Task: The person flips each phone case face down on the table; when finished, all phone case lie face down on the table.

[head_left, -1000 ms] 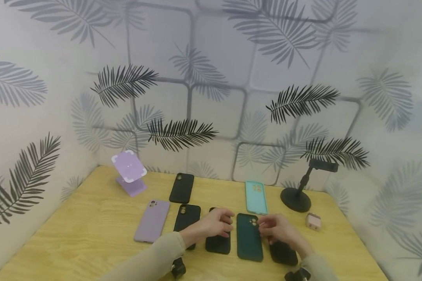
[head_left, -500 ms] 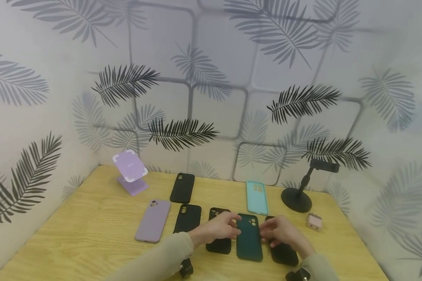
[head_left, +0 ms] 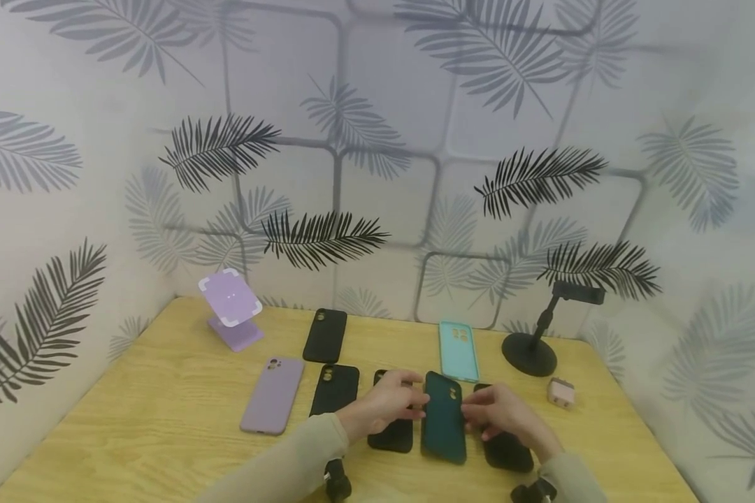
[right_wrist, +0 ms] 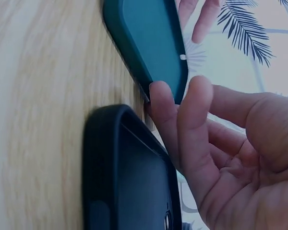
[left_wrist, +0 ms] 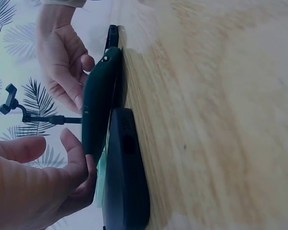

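A dark green phone case (head_left: 443, 426) leans between my two hands in the head view, its far end raised. Fingers of my left hand (head_left: 384, 405) hold its left edge. On the opposite edge, my right hand (head_left: 500, 416) grips it with the fingertips. The left wrist view shows the green case (left_wrist: 98, 103) tilted up off the table, its near end behind my left fingers (left_wrist: 77, 165). In the right wrist view my right fingertips (right_wrist: 162, 96) are at its corner. Black phone cases lie under each hand, one at left (head_left: 393, 439) and one at right (head_left: 509, 454).
Another black case (head_left: 335, 391) and a lilac case (head_left: 272, 397) lie to the left. Farther back are a black case (head_left: 325, 337) and a turquoise case (head_left: 458, 351). A purple stand (head_left: 231, 299), a black stand (head_left: 530, 355) and a pink charger plug (head_left: 561, 393) stand around them.
My left hand has moved right to the green case's left edge. The case, flat on the table before, now has its far end lifted and is tilted between both hands.
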Tool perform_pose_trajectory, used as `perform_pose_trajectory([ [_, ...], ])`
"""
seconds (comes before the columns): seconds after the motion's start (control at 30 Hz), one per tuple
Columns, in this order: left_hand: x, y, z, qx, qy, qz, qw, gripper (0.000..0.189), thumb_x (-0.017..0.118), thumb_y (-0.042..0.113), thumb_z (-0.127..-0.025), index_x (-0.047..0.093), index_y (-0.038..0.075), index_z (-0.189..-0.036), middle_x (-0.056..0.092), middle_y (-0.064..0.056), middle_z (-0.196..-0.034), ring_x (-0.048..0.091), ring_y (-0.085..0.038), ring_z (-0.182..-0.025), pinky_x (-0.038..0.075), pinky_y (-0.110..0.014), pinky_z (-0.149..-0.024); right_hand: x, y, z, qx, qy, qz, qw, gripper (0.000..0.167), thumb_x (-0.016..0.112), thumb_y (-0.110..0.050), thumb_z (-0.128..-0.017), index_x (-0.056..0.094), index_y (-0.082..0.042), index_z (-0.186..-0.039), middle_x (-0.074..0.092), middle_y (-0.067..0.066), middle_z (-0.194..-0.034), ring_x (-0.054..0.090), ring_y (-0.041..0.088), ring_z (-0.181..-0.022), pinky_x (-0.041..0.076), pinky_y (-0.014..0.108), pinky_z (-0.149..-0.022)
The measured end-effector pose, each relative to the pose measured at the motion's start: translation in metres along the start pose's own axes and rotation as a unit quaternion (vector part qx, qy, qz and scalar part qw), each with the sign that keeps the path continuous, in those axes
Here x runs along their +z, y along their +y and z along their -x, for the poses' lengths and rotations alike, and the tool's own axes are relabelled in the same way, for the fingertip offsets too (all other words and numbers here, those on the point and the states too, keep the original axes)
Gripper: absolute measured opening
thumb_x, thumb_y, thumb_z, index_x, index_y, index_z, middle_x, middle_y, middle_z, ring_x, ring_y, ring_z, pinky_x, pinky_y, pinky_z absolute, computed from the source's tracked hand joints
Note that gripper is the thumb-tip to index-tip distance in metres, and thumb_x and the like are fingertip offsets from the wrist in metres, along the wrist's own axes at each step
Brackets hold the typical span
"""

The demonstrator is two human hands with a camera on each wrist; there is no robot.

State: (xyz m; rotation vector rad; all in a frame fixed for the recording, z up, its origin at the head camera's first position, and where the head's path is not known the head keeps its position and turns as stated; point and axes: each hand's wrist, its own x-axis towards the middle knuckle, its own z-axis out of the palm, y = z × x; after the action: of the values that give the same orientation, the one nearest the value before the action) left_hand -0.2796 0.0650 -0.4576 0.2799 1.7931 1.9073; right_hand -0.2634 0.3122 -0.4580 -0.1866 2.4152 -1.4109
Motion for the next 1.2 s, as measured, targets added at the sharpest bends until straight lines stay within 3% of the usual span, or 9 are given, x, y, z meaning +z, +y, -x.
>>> perform_pose_trajectory([
  [0.23, 0.005, 0.002, -0.004, 0.008, 0.007, 0.005, 0.9999, 0.056, 0.061, 0.002, -0.094, 0.038, -0.005, -0.145, 0.053, -0.023, -0.136, 0.064, -0.027, -0.104, 0.06, -0.043, -0.084, 0.004, -0.003, -0.002, 0.002, -0.018, -0.041, 0.999, 0.042, 0.06, -0.022, -0.099, 0.059, 0.011, -0.124, 0.074, 0.018, -0.098, 0.072, 0.021, -0.086, 0.062, 0.035, -0.067],
  [0.4, 0.007, 0.003, -0.003, 0.003, -0.001, 0.012, 0.9999, 0.052, 0.059, 0.002, -0.096, 0.041, -0.001, -0.144, 0.057, -0.019, -0.129, 0.067, -0.026, -0.099, 0.059, -0.044, -0.085, 0.009, -0.004, -0.004, 0.004, -0.019, -0.067, 0.9976, 0.047, 0.057, -0.025, -0.1, 0.054, 0.011, -0.13, 0.07, 0.022, -0.113, 0.072, 0.025, -0.094, 0.062, 0.037, -0.071],
  [0.7, 0.01, 0.003, -0.001, 0.007, -0.024, 0.019, 0.9995, 0.047, 0.058, 0.007, -0.098, 0.044, 0.005, -0.143, 0.06, -0.018, -0.12, 0.066, -0.028, -0.105, 0.058, -0.049, -0.088, 0.011, -0.003, -0.007, -0.001, -0.034, -0.096, 0.9948, 0.059, 0.056, -0.037, -0.1, 0.05, 0.008, -0.137, 0.062, 0.025, -0.128, 0.07, 0.029, -0.101, 0.062, 0.039, -0.074],
  [0.97, 0.014, 0.001, -0.001, -0.004, -0.056, 0.013, 0.9983, 0.044, 0.056, 0.004, -0.098, 0.047, 0.007, -0.14, 0.061, -0.018, -0.118, 0.065, -0.031, -0.106, 0.056, -0.053, -0.091, 0.013, -0.007, -0.007, 0.005, -0.051, -0.127, 0.9906, 0.065, 0.053, -0.043, -0.101, 0.044, 0.006, -0.143, 0.061, 0.022, -0.131, 0.069, 0.028, -0.105, 0.062, 0.043, -0.075],
  [1.2, 0.014, 0.001, -0.001, -0.018, -0.07, -0.01, 0.9973, 0.053, 0.062, 0.003, -0.095, 0.044, 0.007, -0.145, 0.054, -0.02, -0.124, 0.063, -0.03, -0.108, 0.058, -0.05, -0.088, 0.014, -0.005, -0.01, 0.004, -0.057, -0.143, 0.9881, 0.071, 0.052, -0.044, -0.101, 0.036, 0.007, -0.147, 0.056, 0.027, -0.135, 0.067, 0.031, -0.11, 0.061, 0.043, -0.079],
])
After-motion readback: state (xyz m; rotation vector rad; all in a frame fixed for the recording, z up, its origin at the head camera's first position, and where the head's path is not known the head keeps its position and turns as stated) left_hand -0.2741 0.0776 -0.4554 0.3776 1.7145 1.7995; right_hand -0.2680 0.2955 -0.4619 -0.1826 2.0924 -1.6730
